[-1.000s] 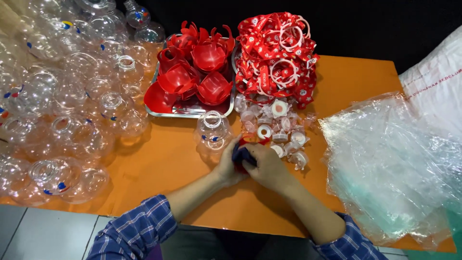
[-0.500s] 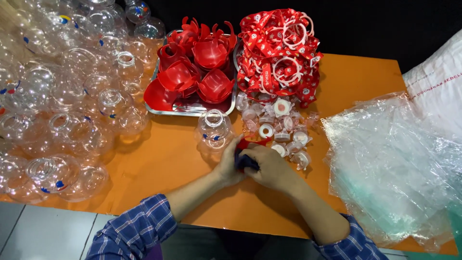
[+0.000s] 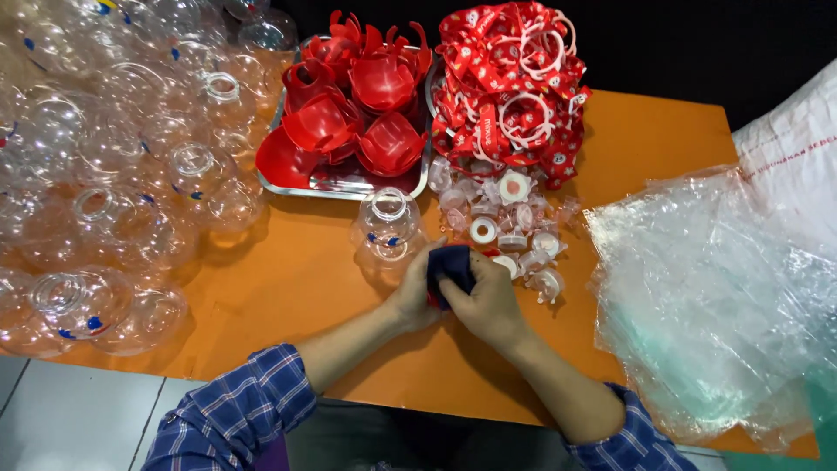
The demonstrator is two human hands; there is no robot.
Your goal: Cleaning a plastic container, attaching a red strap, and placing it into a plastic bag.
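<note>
An orange table [image 3: 288, 288] carries everything here, and the places below are told from the metal tray [image 3: 349, 187] that sits near its far edge. To the left of the tray a great heap of clear plastic globes [image 3: 113, 166] spreads across the table's whole left side, some with small blue and red marks on them. Well to the right of the tray, past the table's right edge, lies a crumpled mass of clear plastic bags [image 3: 724, 296], with a white sack [image 3: 793, 139] behind it. Just right of the tray rises a pile of red-and-white printed straps and rings [image 3: 510, 87]. The tray itself holds a cluster of red plastic cup-shaped pieces [image 3: 357, 105]. In front of the strap pile — right of the tray's near corner — small clear and white caps [image 3: 510, 235] lie scattered. Just in front of the tray stands a single clear globe [image 3: 388, 231], upright with its round opening up. Nearer the person than that globe, the left hand [image 3: 417, 296] and the right hand [image 3: 488, 305] meet, both in blue checked sleeves, fingers curled and pressed together around a small dark blue piece [image 3: 452, 262] — a trace of red shows beneath it, though what that is cannot be told.
</note>
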